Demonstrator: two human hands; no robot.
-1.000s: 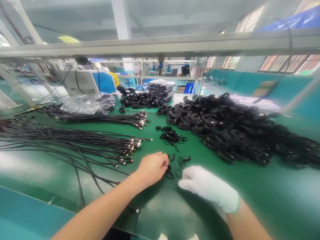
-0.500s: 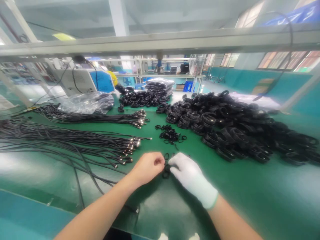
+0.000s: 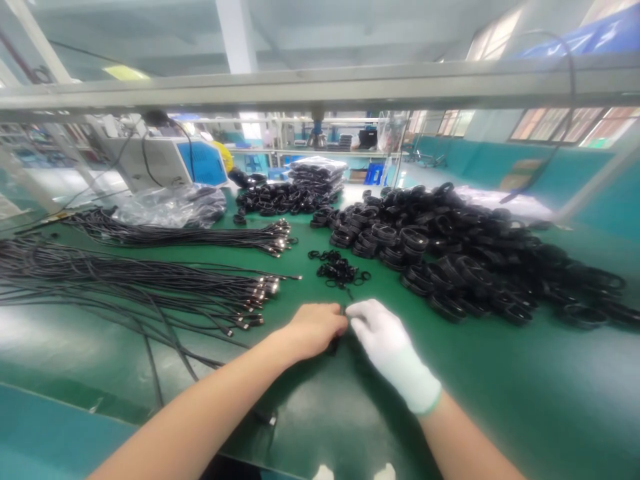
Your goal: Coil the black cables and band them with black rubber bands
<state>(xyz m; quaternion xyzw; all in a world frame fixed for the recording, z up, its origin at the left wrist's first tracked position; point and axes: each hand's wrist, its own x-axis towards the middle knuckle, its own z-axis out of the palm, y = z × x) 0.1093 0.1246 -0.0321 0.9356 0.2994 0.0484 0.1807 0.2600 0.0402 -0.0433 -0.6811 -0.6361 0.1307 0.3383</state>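
My bare left hand (image 3: 316, 329) is low over the green table, its fingers closed around something small and dark that I cannot make out. Just to its right, nearly touching, my right hand (image 3: 383, 337) wears a white glove with thumb and fingers bent together; what lies between its fingertips is too small to tell. Beneath the left fingers a bit of black (image 3: 333, 345) shows, mostly hidden. Beyond both hands lies a loose heap of small black rings (image 3: 339, 268).
Long black cables (image 3: 200, 283) with metal plugs cover the left side of the green table (image 3: 310, 427). Coiled black cables (image 3: 450, 247) form a large heap at the right. Behind are a clear plastic bag (image 3: 173, 205) and a blue-sided machine (image 3: 203, 162).
My left hand has moved right, and its fingers now hide the small black rings that showed between the hands. My right hand has shifted slightly right.
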